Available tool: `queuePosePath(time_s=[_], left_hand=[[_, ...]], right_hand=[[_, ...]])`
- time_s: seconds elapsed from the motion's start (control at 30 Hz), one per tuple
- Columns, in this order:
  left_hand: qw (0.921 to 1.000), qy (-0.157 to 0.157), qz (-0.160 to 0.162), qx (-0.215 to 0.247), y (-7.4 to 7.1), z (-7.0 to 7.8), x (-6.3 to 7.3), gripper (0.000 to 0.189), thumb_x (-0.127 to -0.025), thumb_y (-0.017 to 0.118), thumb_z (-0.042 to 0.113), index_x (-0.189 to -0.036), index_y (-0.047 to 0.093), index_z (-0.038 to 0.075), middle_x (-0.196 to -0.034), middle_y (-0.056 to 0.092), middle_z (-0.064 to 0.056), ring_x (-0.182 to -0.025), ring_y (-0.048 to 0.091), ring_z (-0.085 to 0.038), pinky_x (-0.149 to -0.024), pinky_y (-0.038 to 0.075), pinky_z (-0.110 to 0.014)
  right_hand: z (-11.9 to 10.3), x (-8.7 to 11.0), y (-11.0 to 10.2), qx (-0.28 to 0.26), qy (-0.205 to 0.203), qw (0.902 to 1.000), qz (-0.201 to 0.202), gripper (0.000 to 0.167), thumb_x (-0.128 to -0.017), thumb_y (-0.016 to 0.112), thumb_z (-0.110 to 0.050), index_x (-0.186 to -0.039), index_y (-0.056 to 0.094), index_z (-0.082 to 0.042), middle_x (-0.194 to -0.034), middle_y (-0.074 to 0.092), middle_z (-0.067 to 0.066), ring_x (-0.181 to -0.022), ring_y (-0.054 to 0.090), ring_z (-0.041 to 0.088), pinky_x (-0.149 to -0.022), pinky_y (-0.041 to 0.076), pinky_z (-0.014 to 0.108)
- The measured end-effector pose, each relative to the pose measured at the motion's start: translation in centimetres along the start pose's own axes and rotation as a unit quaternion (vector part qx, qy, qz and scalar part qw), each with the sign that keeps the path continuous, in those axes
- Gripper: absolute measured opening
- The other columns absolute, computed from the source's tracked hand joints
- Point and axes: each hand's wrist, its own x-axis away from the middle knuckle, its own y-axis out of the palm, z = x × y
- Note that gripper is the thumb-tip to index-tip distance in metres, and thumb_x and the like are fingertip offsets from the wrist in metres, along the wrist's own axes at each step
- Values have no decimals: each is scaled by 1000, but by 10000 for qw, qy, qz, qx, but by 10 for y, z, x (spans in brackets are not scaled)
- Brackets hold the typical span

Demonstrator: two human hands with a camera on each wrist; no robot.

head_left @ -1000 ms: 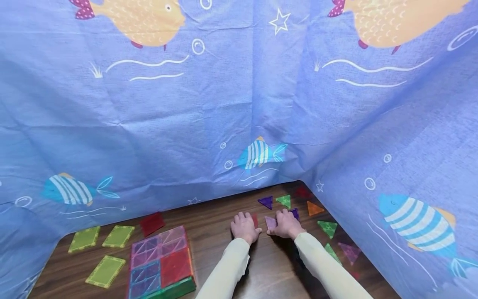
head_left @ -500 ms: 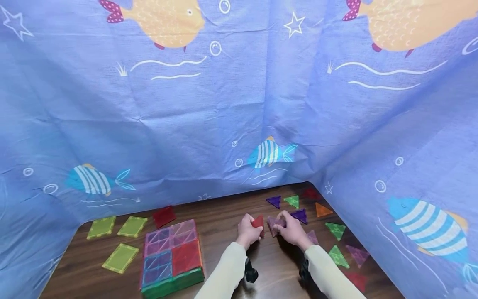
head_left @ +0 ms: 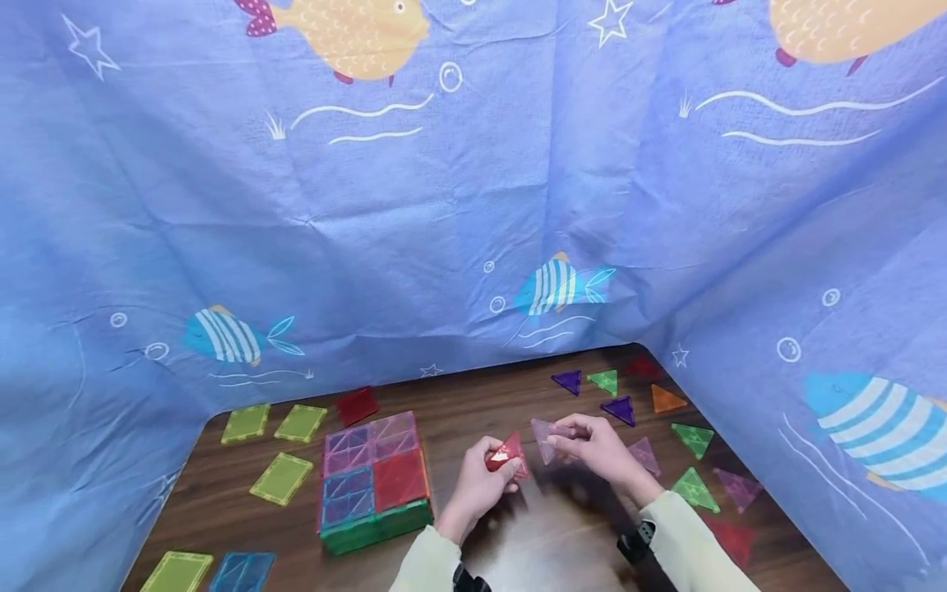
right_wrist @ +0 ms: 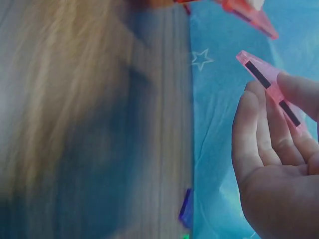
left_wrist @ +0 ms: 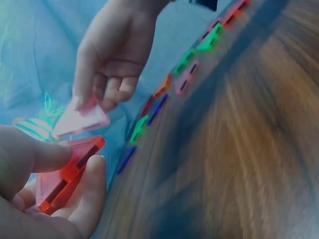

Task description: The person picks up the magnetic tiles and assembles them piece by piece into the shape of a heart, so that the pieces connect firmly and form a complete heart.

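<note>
My left hand pinches a red triangular magnetic tile between thumb and fingers, raised over the table. Facing it, a pale pink triangular tile is pinched by my right hand. A narrow gap separates the two tiles in the head view. In the left wrist view the red tile stands tilted, its dark magnet strips showing along one edge, with the pink tile just beyond. From the right wrist, magnet strips also show on the pink tile's edge, with the red tile above.
A stack of square tiles stands left of the hands. Around it lie yellow-green squares, a blue tile and a dark red square. Several triangles, among them a green one, lie along the right edge. A blue fish-print cloth hangs behind.
Both hands, earlier low over the table on the tiles, have lifted the red and pink triangles and turned them up toward each other. The head view has shifted left.
</note>
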Motion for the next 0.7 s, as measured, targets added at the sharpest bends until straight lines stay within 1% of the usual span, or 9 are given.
queuePosePath(time_s=[0.1,0.13,0.2,0.3,0.4,0.5,0.6,0.7], left_hand=[[9999,11,41,157,-3,1,-1,20,-93,68,-1,-107,53,-7,-96,68,-16,-73,69,-18,-64,62,-34],[9997,-28,33,232,-4,1,-1,21,-94,67,0,-107,52,-7,-96,68,-17,-73,69,-17,-64,62,-34],[9993,-44,-17,361,-3,1,-1,22,-94,67,0,-107,51,-7,-98,69,-19,-73,70,-16,-66,62,-35],[9986,-48,-122,520,-2,2,1,23,-95,66,0,-108,49,-8,-101,70,-21,-75,71,-16,-68,62,-37],[9978,-105,-143,638,-2,3,1,24,-95,66,0,-109,47,-8,-102,70,-19,-78,72,-18,-69,62,-36],[9978,-132,-129,644,-2,4,0,22,-96,65,1,-108,48,-7,-103,71,-19,-78,72,-18,-68,62,-34],[9980,-185,-89,594,-3,5,0,21,-96,66,2,-106,50,-5,-101,71,-18,-78,72,-20,-67,62,-32],[9988,-178,-104,436,-4,5,-2,20,-96,67,3,-104,50,-4,-97,71,-17,-78,73,-23,-65,61,-31]], right_hand=[[-5,-4,3,-142,10,9996,-239,31,-93,74,-19,-115,68,2,-92,73,8,-76,68,16,-73,61,42],[-7,-6,4,-194,18,9993,-311,32,-93,74,-20,-116,68,3,-93,73,8,-77,68,15,-74,61,42],[-10,-9,6,-248,35,9988,-417,35,-94,73,-21,-118,67,3,-95,72,7,-78,67,13,-76,61,44],[-13,-12,9,-293,131,9983,-477,37,-94,73,-22,-119,67,3,-96,72,7,-79,66,13,-78,60,47],[-12,-13,11,-290,193,9978,-559,37,-94,72,-22,-120,67,3,-98,71,6,-82,66,13,-80,60,49],[-11,-15,13,-327,248,9969,-673,35,-95,72,-22,-120,67,2,-98,71,5,-84,67,14,-81,60,48],[-9,-16,16,-291,163,9967,-744,33,-95,72,-20,-118,67,3,-96,72,5,-82,67,13,-79,60,48],[-9,-20,18,-322,72,9969,-711,33,-95,71,-17,-118,64,7,-93,71,6,-79,66,12,-75,61,43]])
